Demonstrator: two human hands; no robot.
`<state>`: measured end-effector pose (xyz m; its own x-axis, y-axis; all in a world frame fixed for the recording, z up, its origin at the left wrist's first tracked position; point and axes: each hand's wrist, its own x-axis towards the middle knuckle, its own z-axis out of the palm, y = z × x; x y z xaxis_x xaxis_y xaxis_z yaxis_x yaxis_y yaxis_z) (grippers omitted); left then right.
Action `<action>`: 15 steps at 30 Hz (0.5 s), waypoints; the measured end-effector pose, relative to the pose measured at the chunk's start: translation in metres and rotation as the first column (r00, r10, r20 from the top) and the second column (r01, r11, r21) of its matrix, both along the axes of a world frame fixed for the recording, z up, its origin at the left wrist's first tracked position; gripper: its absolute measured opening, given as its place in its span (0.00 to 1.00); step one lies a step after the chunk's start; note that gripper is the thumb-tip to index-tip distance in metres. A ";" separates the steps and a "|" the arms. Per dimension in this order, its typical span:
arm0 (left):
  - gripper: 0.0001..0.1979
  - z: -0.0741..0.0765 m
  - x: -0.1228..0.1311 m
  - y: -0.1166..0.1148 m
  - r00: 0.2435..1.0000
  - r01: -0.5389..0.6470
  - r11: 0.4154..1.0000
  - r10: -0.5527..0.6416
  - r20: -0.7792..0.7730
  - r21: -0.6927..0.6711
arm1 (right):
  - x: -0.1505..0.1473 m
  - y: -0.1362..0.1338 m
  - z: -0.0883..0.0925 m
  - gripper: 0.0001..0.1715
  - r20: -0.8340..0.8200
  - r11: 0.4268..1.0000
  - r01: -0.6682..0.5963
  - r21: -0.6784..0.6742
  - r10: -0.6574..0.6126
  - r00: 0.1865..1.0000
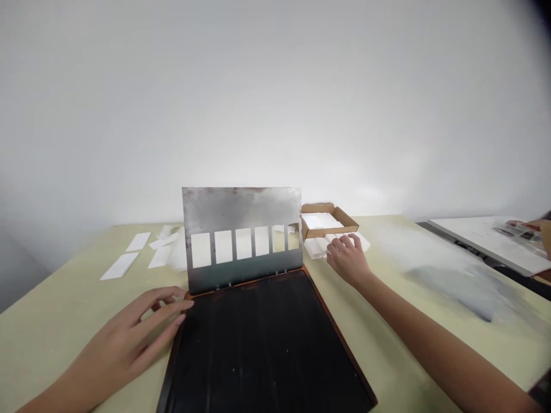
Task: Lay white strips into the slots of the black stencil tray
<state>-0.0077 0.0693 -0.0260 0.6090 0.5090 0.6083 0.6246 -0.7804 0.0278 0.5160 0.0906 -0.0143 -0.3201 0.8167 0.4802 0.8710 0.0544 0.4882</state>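
Observation:
A flat black board with a brown rim [258, 344] lies in front of me. Hinged to its far edge, a grey metal plate [241, 209] with a row of rectangular cut-outs stands upright. My left hand [142, 327] is open, its fingertips at the board's left hinge corner. Farther off on the right, my right hand [348, 259] curls its fingers over the white cards [316, 247] lying before a cardboard box [329, 231]; its fingertips are partly hidden. More white cards [319, 220] are inside the box.
Several loose white pieces [120, 266] lie left of the plate on the pale green table [51, 310]. Clear plastic [460, 281] sits on the right side. Beyond it is a white-topped surface [482, 241], with another person's hand [544, 229] at the far right edge. A wall rises behind.

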 end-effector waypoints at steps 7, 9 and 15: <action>0.16 -0.011 -0.004 0.001 0.999 0.034 0.997 -0.034 0.004 -0.074 | 0.007 0.013 -0.005 0.11 0.013 0.997 0.043 -0.060 -0.042 0.999; 0.16 -0.012 -0.004 0.002 0.999 0.036 0.996 -0.035 0.012 -0.076 | 0.010 0.013 -0.006 0.11 0.005 0.997 0.035 -0.065 -0.035 0.999; 0.17 -0.012 -0.005 0.004 1.000 0.030 0.998 -0.030 0.006 -0.054 | 0.025 0.017 -0.005 0.12 -0.031 0.999 0.018 -0.046 -0.019 0.999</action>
